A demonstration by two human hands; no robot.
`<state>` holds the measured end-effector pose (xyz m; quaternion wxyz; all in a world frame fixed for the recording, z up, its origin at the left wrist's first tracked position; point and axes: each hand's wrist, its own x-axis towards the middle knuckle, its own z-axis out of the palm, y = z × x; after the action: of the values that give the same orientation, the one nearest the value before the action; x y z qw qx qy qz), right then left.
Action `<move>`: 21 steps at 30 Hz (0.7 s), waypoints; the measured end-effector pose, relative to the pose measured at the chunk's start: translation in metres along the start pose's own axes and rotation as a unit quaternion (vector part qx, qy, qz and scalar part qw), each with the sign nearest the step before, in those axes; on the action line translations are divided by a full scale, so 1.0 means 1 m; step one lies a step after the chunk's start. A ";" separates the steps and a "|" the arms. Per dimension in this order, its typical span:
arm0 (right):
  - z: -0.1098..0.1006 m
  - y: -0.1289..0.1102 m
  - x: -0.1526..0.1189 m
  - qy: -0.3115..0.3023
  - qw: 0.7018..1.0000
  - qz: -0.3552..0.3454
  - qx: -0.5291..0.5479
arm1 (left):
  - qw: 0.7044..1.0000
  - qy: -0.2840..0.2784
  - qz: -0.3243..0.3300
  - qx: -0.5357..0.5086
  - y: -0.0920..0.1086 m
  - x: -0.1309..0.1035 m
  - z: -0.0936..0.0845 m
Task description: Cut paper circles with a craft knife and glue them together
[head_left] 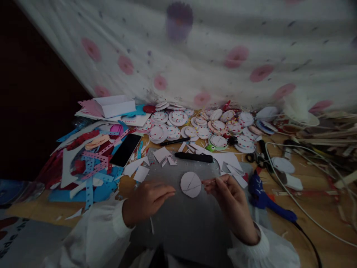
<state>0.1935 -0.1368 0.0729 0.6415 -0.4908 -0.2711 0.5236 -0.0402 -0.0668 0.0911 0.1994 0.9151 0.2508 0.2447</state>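
A white paper disc (pixel 190 184) with thin lines across it lies on the grey mat (pixel 178 227) between my hands. To its left, my left hand (pixel 150 199) has its fingers pressed together, and a thin strand shows near the fingertips. My right hand (pixel 230 199) pinches a thin strand at the disc's right side; the strand stretches over the disc toward my left hand. Just behind the disc lies a black pen-like tool (pixel 193 157). White paper scraps (pixel 141 173) are scattered at the mat's back edge.
Decorated layered paper discs (pixel 178 118) crowd the back. At left are a phone (pixel 126 150), coloured strips (pixel 96 163) and a white box (pixel 114 106). On the right lie a blue glue gun (pixel 259 193), black-handled scissors (pixel 260 160), a white cable (pixel 292 203) and wooden sticks.
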 end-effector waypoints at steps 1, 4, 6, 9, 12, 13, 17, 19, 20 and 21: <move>-0.001 -0.001 0.001 0.002 1.000 0.000 0.000 | 1.000 0.007 -0.007 0.005 -0.002 0.000 0.000; -0.002 -0.001 0.002 0.007 1.000 0.010 0.003 | 0.999 0.016 -0.021 0.027 -0.004 0.001 0.000; -0.002 0.001 0.002 0.014 1.000 0.017 0.006 | 0.999 0.018 -0.019 0.046 -0.005 0.002 0.000; 0.000 0.005 -0.002 0.022 0.999 0.023 0.012 | 0.996 0.030 -0.001 0.090 -0.008 0.002 0.002; 0.001 0.010 -0.011 0.032 0.999 0.021 0.004 | 0.987 0.046 0.045 0.147 -0.010 0.001 0.001; 0.002 0.012 -0.016 0.037 0.999 0.019 -0.004 | 0.983 0.051 0.060 0.163 -0.011 0.001 0.000; 0.002 0.019 -0.031 0.045 0.998 0.013 -0.031 | 0.974 0.068 0.087 0.198 -0.013 -0.001 -0.002; -0.001 0.021 -0.035 0.045 0.998 0.020 -0.035 | 0.974 0.062 0.096 0.194 -0.012 -0.003 -0.001; -0.002 0.021 -0.035 0.045 0.998 0.023 -0.038 | 0.975 0.055 0.102 0.189 -0.012 -0.004 0.001; -0.004 0.021 -0.036 0.045 0.998 0.024 -0.043 | 0.976 0.046 0.106 0.185 -0.012 -0.006 0.002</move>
<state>0.1775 -0.1722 0.0580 0.6186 -0.5472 -0.2519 0.5044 -0.0477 -0.0610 0.0813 -0.0119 0.9453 0.2024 0.2555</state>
